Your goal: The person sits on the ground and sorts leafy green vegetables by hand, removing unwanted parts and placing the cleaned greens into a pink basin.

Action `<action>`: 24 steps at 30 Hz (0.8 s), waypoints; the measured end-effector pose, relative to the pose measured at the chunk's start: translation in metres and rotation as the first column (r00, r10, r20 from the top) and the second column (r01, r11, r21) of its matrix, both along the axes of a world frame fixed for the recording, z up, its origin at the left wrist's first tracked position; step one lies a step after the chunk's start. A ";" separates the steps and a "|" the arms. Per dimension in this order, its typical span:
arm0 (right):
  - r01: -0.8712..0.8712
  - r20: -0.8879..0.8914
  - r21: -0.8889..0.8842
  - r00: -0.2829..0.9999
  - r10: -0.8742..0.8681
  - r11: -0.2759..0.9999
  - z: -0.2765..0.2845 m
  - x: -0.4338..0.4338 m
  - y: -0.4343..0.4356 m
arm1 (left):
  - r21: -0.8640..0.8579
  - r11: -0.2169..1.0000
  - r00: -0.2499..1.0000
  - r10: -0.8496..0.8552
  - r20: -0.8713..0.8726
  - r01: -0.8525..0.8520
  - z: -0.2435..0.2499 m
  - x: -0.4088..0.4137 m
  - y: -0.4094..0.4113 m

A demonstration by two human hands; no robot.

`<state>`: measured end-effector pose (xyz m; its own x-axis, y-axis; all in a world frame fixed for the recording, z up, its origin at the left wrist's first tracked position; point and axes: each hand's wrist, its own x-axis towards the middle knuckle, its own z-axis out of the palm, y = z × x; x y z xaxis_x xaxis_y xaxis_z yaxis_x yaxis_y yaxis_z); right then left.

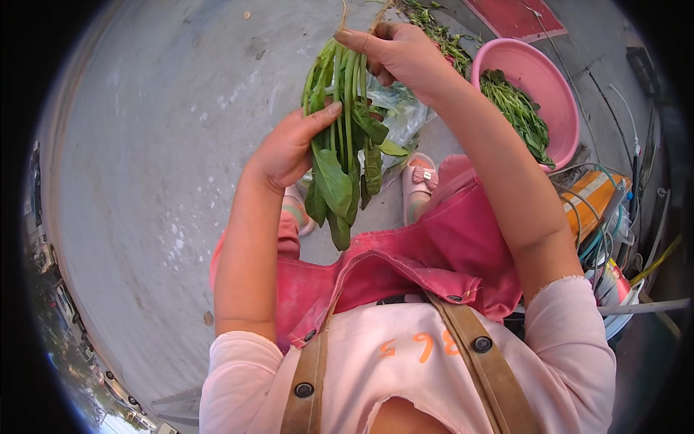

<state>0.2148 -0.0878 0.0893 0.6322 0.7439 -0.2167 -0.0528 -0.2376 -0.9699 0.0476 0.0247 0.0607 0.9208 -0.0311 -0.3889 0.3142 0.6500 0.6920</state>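
A bunch of leafy greens [333, 179], probably spinach, hangs in front of me with its leaves drooping toward my lap. My left hand [290, 144] is shut around the middle of the stems, the thumb lying across their front. Higher up, by the pale roots [343, 13], my right hand [406, 57] pinches the stem ends between thumb and fingers. Some of the right fingers are hidden behind the stems. Below and behind the bunch, a clear plastic bag [404, 122] lies on the concrete ground near my right foot.
At right, a pink plastic basin [561, 114] holds greens [515, 111]. Loose plant trimmings [447, 40] lie beyond the bag, near a red mat [515, 16]. Hoses or cables [602, 238] tangle around an orange box [593, 203]. My pink slippers [420, 179] rest on the concrete [135, 163].
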 end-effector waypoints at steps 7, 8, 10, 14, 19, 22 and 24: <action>0.022 0.133 -0.058 0.991 -0.014 0.998 -0.003 -0.003 0.007 | 0.049 0.998 0.999 -0.034 0.015 0.033 -0.001 0.000 -0.002; 0.016 0.136 -0.068 0.991 -0.006 0.998 -0.004 -0.002 0.007 | 0.006 0.999 0.999 -0.041 0.023 0.040 -0.002 -0.001 -0.002; 0.018 0.070 -0.078 0.997 -0.012 0.997 -0.004 -0.004 0.008 | -0.077 0.996 0.998 -0.050 0.042 0.053 -0.001 -0.001 0.000; 0.014 -0.035 -0.057 0.999 -0.016 0.998 -0.008 -0.004 0.006 | -0.039 0.993 0.994 0.112 -0.017 -0.113 -0.002 -0.002 0.000; -0.020 -0.111 -0.041 0.994 0.015 0.999 -0.015 0.005 0.004 | 0.006 0.994 0.994 0.107 0.012 -0.107 -0.002 -0.002 0.003; -0.034 -0.141 -0.052 0.990 0.026 0.998 -0.014 0.003 0.005 | 0.074 0.984 0.987 0.161 -0.003 -0.161 0.003 -0.003 -0.004; -0.001 -0.128 -0.052 0.992 -0.006 0.999 -0.013 0.001 0.006 | 0.073 0.982 0.985 0.173 0.003 -0.173 0.005 -0.001 -0.005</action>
